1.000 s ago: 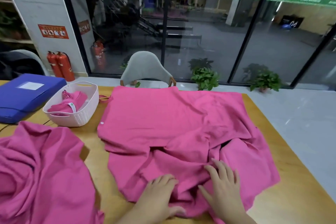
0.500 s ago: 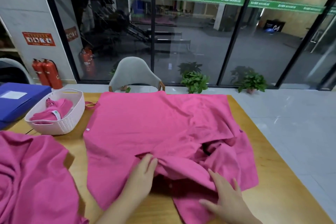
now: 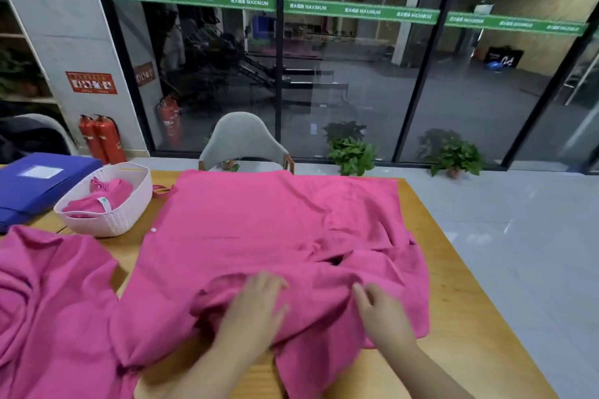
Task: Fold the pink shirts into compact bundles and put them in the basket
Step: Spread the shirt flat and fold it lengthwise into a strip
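- Left hand (image 3: pixel 256 311): the fingers lie fairly straight and close together, palm down, resting flat on a rumpled ridge of the pink shirt (image 3: pixel 259 230) near its front edge
- Right hand (image 3: pixel 384 312): the fingers are bent at the knuckles with their tips tucked into a fold of the same shirt; whether they actually pinch the cloth I cannot tell, as the picture is blurred there
- The two hands sit near each other on the bunched near part of the shirt, the rest of which lies spread across the wooden table (image 3: pixel 460 317)
- A second pink shirt (image 3: pixel 48 308) lies crumpled at the table's left
- The pale basket (image 3: pixel 120 220) stands at the far left of the table, just beside the spread shirt, with a folded pink bundle (image 3: pixel 107 196) inside
- A blue folder (image 3: pixel 35 181) lies beside the basket
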The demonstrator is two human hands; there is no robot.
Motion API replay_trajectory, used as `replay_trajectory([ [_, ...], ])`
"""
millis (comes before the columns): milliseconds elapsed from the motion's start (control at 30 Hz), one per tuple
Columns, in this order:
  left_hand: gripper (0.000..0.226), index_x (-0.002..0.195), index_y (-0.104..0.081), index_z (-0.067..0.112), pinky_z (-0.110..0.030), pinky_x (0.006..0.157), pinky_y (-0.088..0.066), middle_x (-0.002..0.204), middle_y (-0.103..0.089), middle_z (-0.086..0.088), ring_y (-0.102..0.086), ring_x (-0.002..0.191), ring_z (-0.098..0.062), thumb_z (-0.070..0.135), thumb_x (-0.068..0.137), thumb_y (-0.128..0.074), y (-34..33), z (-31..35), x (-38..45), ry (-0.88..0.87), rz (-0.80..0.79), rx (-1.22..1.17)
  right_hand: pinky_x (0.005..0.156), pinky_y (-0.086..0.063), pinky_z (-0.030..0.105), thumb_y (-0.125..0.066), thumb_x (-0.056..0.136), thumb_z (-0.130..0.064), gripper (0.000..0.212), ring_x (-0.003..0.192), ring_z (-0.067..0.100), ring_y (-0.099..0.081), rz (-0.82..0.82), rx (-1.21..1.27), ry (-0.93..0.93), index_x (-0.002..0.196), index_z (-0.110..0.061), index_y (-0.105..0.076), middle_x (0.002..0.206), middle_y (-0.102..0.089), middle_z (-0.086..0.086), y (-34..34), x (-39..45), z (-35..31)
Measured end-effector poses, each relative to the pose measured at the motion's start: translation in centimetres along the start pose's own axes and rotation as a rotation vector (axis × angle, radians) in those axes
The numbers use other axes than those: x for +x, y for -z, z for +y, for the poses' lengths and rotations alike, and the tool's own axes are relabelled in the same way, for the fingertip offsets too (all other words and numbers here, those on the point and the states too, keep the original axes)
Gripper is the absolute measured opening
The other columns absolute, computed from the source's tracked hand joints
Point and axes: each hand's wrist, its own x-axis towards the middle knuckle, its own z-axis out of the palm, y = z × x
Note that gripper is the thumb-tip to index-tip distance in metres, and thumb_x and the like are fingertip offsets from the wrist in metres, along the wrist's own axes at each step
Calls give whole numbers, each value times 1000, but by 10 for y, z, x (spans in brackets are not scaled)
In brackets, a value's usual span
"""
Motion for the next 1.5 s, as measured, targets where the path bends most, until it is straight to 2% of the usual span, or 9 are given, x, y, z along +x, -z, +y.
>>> replay_trajectory([
  [100, 89, 148, -20, 30, -34, 112, -29, 153, -18, 4, -27, 140, -17, 63, 72, -55, -40, 24, -15, 74, -537, -163, 91, -39, 19, -48, 91, -23, 23, 110, 11, -59, -234, -90, 193, 106, -32, -64, 115, -65, -6, -24, -11, 14],
  [267, 108, 151, 10, 31, -41, 105, -36, 151, -26, 4, -34, 133, -25, 44, 77, -68, -60, 50, -21, 131, -649, 70, 92, -45, 15, -34, 64, -5, 62, 91, -10, -60, -545, 181, 176, 85, -56, -61, 82, -65, -35, -37, -30, 26],
  [467, 35, 129, -52, 23, -32, 99, -34, 132, -53, -1, -46, 124, -18, 35, 98, -42, -68, 45, -23, 22, -566, 326, 67, -42, 19, -43, 71, 4, 42, 65, 0, -55, -196, 145, 116, 62, -36, -51, 64, -60, -21, -28, -31, 46],
  [600, 34, 93, -64, 27, -37, 85, -46, 107, -53, 12, -56, 102, -16, 41, 86, -34, -55, 44, -20, -6, -248, 94, 80, -36, 28, -51, 79, -10, 23, 103, 23, -54, -220, -132, 95, 84, -33, -47, 96, -53, -2, -29, -30, 62],
  [800, 16, 90, -45, 25, -29, 38, -41, 60, -53, -1, -56, 43, -28, 32, 100, -35, 25, 84, 19, 215, 67, -615, 80, -54, 51, -85, 35, -62, 113, 117, 37, -57, -70, -456, 126, 133, -20, -49, 133, -54, 12, -31, -24, 54],
  [967, 6, 96, -46, 26, -29, 74, -44, 84, -53, 11, -54, 86, -18, 32, 97, -46, 84, 89, 35, 269, 217, -670, 113, -12, 54, -51, 91, -46, 44, 138, 19, -31, -232, -526, 87, 133, -34, -46, 142, -41, -7, -28, -24, 52],
  [1067, 63, 131, -38, 28, -20, 86, -34, 118, -42, 17, -42, 111, -5, 42, 79, -71, 103, 81, 28, 348, -9, -516, 112, -16, 47, -39, 98, -31, 29, 126, 18, -43, -230, -521, 74, 123, -30, -53, 129, -49, -4, -22, -26, 64],
  [1300, 23, 95, -60, 25, -11, 68, -38, 96, -59, 9, -56, 76, -10, 5, 85, -62, 105, 69, 15, 270, 139, -370, 83, -39, 33, -52, 93, -19, 9, 106, 29, -58, -84, -9, 148, 98, -19, -44, 100, -57, 6, -8, -20, 70],
  [1500, 19, 86, -61, 19, -16, 66, -44, 79, -64, 7, -54, 72, -1, 12, 71, -53, 130, 103, 21, 77, 346, -657, 109, -30, 38, -57, 80, -63, 87, 135, 15, -34, -253, -299, 196, 149, -32, -13, 147, -35, -8, -25, -26, 36],
])
